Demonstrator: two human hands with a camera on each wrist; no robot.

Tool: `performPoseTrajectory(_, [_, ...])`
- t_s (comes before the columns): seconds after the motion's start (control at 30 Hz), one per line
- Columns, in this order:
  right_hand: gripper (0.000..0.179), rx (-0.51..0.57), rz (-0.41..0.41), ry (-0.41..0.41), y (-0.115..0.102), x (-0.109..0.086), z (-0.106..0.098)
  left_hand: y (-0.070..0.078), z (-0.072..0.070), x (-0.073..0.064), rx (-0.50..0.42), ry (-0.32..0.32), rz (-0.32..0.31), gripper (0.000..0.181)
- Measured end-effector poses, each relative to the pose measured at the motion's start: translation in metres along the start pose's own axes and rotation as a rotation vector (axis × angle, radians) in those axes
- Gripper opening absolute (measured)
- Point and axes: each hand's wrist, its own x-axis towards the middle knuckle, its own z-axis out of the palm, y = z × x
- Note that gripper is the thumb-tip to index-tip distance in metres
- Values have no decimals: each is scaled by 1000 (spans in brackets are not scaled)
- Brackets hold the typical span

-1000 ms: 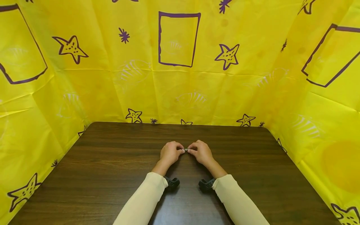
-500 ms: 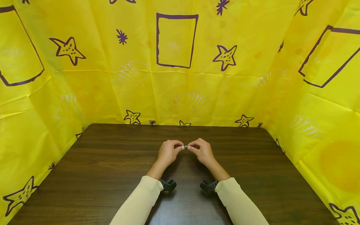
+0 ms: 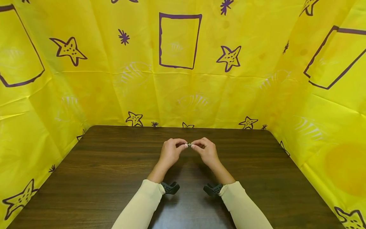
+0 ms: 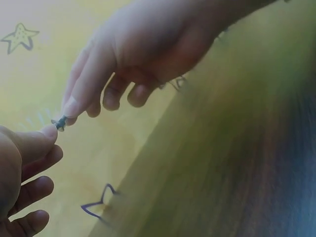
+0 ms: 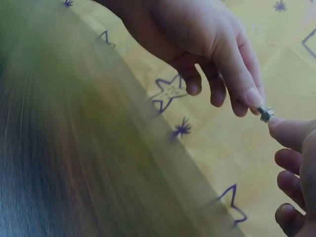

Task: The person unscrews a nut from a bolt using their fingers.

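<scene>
Pale sleeves (image 3: 140, 203) and dark wristbands (image 3: 170, 188) nearest. Beyond, left hand (image 3: 170, 151) and right hand (image 3: 207, 152) meet over worktop (image 3: 108, 162), each grip closed to pinch, thumb against finger, at opposite ends of small metal piece (image 5: 265, 114), held between fingertips. Other fingers loosely curled. Brown wood-grain worktop backed by yellow cloth (image 3: 171, 84) bearing purple-outlined starfish (image 3: 229, 58).

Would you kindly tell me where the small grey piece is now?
In the head view, the small grey piece is slightly right of centre, pinched by both the left hand and the right hand, with the dark tabletop behind it.
</scene>
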Motion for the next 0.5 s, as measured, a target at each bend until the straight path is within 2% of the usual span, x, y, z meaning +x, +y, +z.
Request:
performPoseTrajectory(0.2, [6, 49, -29, 37, -11, 3, -1, 9, -9, 2, -61, 38, 32, 10])
performPoseTrajectory(0.4, [7, 74, -27, 36, -20, 4, -2, 13, -13, 2, -83, 37, 21, 10])
performPoseTrajectory(0.5, [7, 93, -31, 26, -37, 2, -6, 12, -12, 2, -94, 44, 24, 10])
